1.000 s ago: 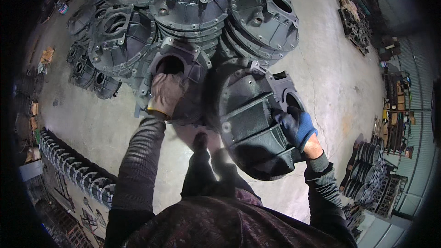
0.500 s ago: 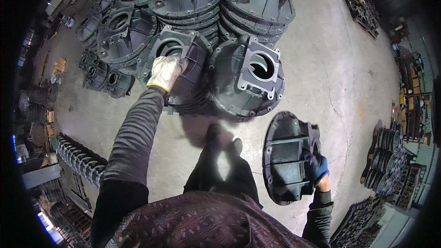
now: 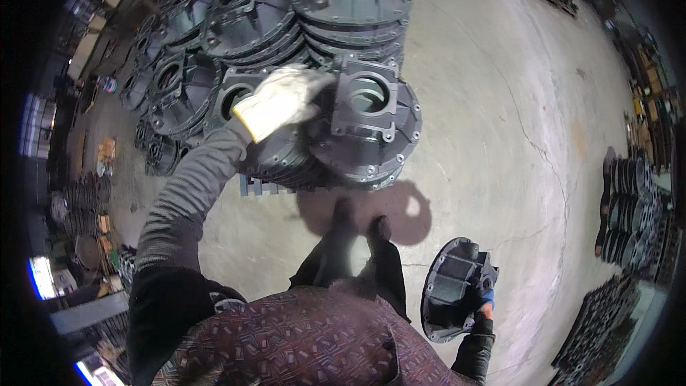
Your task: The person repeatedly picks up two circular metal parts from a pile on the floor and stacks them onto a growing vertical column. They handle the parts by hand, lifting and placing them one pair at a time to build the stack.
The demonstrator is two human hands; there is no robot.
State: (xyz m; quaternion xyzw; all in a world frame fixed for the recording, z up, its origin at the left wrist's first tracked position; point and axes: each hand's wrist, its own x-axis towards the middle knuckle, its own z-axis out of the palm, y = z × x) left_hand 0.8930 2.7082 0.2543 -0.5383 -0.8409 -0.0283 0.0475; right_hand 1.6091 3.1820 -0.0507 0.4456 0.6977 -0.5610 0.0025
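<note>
My right hand, in a blue glove, grips a dark cast-metal bell housing by its narrow end. The housing hangs tilted beside my right leg, and most of my fingers are hidden behind it. My left hand, in a white glove with a yellow cuff, is over the front stacks, its fingers stretched out and slightly blurred. They point at the square flange of the top bell housing on the front right stack. I cannot tell whether they touch it. Below my left hand is another stacked housing.
More stacks of bell housings stand behind and to the left. Pallet slats show under the front stacks. Stacked ring-shaped parts stand at the right, with dark castings nearer me. Concrete floor lies between.
My left hand has left the front left housing's opening and moved right toward the neighbouring stack. My right hand, still holding its housing, has lowered. The view has shifted.
</note>
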